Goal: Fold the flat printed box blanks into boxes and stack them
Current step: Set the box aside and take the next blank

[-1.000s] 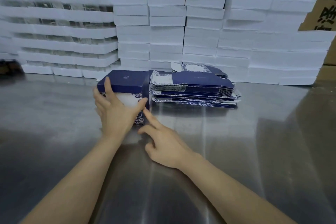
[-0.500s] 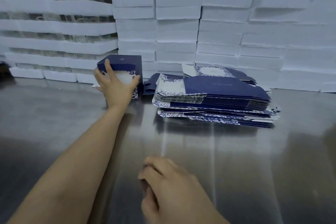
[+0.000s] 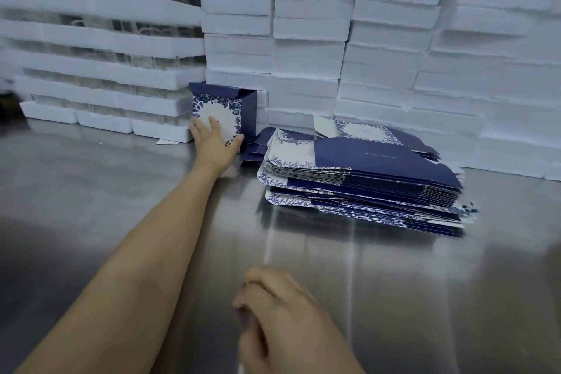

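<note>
while the left hand (image 3: 216,143) presses the folded box (image 3: 224,109), blanks (image 3: 358,179) lie beside

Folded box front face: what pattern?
White centre, blue floral border, on the navy folded cardboard box; head view.

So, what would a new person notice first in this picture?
A folded blue box stands at the back of the steel table, against tall stacks of white trays, with the left hand flat on its front. Right of it lies a pile of flat printed blanks.

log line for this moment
left hand: flat on folded box by white stacks | right hand: loosely curled, empty | blanks pile: untouched
</note>
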{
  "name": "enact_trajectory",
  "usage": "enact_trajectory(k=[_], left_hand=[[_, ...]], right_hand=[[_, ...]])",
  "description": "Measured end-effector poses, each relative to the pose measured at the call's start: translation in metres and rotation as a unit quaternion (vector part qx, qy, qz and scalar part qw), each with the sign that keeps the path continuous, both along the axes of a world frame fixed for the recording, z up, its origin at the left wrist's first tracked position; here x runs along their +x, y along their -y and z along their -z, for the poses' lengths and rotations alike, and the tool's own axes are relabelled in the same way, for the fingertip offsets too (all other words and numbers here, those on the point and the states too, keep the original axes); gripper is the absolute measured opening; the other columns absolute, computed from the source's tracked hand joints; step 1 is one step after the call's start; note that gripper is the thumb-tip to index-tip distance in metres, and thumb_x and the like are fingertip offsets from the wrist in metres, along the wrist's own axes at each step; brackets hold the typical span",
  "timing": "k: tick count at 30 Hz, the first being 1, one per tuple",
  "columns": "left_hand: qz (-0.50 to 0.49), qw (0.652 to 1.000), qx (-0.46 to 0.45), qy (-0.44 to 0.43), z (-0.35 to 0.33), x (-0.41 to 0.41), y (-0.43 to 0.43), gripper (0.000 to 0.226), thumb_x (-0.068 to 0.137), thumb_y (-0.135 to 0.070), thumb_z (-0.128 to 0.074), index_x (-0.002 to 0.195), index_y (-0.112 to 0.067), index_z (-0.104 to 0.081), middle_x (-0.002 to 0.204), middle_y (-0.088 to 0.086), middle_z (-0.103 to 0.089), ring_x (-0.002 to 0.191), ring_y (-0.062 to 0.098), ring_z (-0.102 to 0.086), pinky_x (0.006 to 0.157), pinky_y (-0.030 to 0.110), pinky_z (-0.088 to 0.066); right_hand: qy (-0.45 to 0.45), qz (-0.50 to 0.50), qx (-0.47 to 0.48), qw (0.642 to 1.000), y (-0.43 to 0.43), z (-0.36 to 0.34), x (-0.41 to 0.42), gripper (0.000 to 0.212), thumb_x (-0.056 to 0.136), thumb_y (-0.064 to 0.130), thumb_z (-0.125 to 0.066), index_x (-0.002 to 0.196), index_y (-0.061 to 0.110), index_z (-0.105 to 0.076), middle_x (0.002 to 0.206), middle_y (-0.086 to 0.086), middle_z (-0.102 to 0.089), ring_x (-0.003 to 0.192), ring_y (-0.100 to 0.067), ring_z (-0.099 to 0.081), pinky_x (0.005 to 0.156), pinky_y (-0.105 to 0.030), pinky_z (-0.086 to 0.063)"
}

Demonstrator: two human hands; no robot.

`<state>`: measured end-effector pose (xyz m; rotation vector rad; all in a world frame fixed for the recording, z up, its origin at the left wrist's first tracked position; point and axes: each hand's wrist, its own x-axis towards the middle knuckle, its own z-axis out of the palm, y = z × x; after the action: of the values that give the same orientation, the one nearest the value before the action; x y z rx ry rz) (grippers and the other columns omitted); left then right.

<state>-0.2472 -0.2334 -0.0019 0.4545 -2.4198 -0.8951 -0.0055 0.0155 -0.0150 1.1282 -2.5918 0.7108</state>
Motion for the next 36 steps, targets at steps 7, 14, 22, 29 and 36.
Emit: enact_trajectory(k=[7,14,22,29,36], left_hand=[[0.071,0.979,0.118,-0.151,-0.010,0.104,-0.098,0.034,0.101,-0.012,-0.043,0.132,-0.001,-0.054,0.140,0.014,-0.052,0.129,0.022,-0.047,0.110,0.029,-0.033],[-0.060,0.913,0.352,-0.198,-0.012,0.222,-0.170,0.027,0.093,-0.001,-0.040,0.092,-0.005,-0.067,0.089,0.018,-0.069,0.085,0.024,-0.058,0.082,0.032,-0.043],[0.279,0.948,0.137,-0.063,0.009,0.269,-0.239,0.022,0.094,-0.009,-0.050,0.103,-0.017,-0.069,0.062,-0.009,-0.055,0.059,0.014,-0.051,0.065,0.029,-0.044],[0.257,0.962,0.091,-0.013,0.015,0.251,-0.239,0.021,0.091,-0.016,-0.050,0.087,-0.021,-0.070,0.062,-0.006,-0.058,0.070,0.026,-0.061,0.071,0.037,-0.052],[0.248,0.964,0.100,-0.008,0.012,0.245,-0.237,0.019,0.089,-0.017,-0.050,0.084,-0.020,-0.068,0.063,-0.003,-0.063,0.070,0.026,-0.063,0.068,0.038,-0.054]], right_hand=[[0.041,0.013,-0.051,0.998,0.000,-0.009,0.003,0.015,0.084,0.008,-0.048,0.090,0.007,-0.062,0.100,-0.005,-0.057,0.102,-0.021,-0.051,0.090,-0.032,-0.043],[0.090,0.102,-0.138,0.981,-0.009,-0.014,0.005,0.019,0.076,-0.001,-0.048,0.066,0.009,-0.061,0.075,-0.013,-0.066,0.076,-0.032,-0.059,0.067,-0.036,-0.045],[-0.098,0.296,-0.099,0.945,-0.088,-0.021,-0.068,0.035,0.083,0.001,-0.050,0.112,0.014,-0.065,0.117,-0.003,-0.062,0.112,-0.023,-0.050,0.074,-0.034,-0.042],[-0.171,0.338,0.030,0.925,-0.089,-0.018,-0.139,0.086,0.080,0.000,-0.053,0.154,0.011,-0.010,0.160,-0.016,-0.008,0.149,-0.032,0.000,0.119,-0.045,0.004],[-0.225,0.316,0.092,0.917,-0.084,-0.015,-0.150,0.061,0.086,0.005,-0.055,0.145,0.013,-0.038,0.148,-0.007,-0.042,0.142,-0.025,-0.031,0.118,-0.048,0.003]])
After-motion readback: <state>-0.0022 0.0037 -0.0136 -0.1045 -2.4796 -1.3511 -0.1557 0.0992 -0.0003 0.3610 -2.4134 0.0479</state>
